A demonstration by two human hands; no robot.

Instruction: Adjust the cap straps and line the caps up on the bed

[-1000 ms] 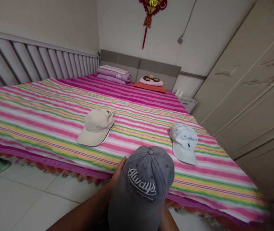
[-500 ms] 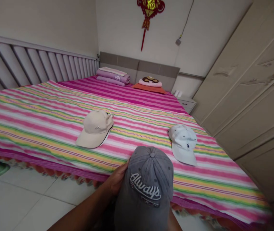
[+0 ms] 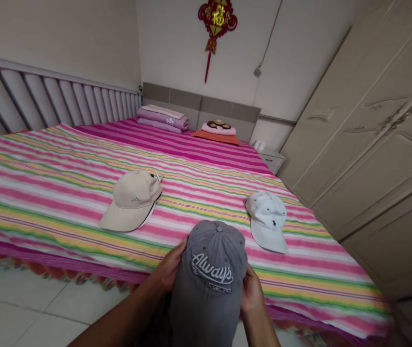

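A grey baseball cap (image 3: 209,299) with white "Always" lettering is held up in front of me, its brim pointing down toward me. My left hand (image 3: 172,264) grips its left side and my right hand (image 3: 252,289) grips its right side; the cap hides some of the fingers. Beyond it, on the striped bedspread (image 3: 199,193), lie two more caps. The beige cap (image 3: 133,197) is to the left, with its brim toward the front left. The white cap (image 3: 268,219) with a small dark logo is to the right, brim toward me.
Folded purple bedding (image 3: 162,119) and a pink folded item (image 3: 218,127) on an orange piece sit near the headboard (image 3: 227,108). A white rail (image 3: 64,94) runs along the left. A wardrobe (image 3: 365,144) and a nightstand (image 3: 271,159) stand at right. Below is tiled floor (image 3: 28,308).
The view has shifted, so the bed and its caps appear farther left and slightly lower. My right hand now shows at the grey cap's right side, where it was hidden before.
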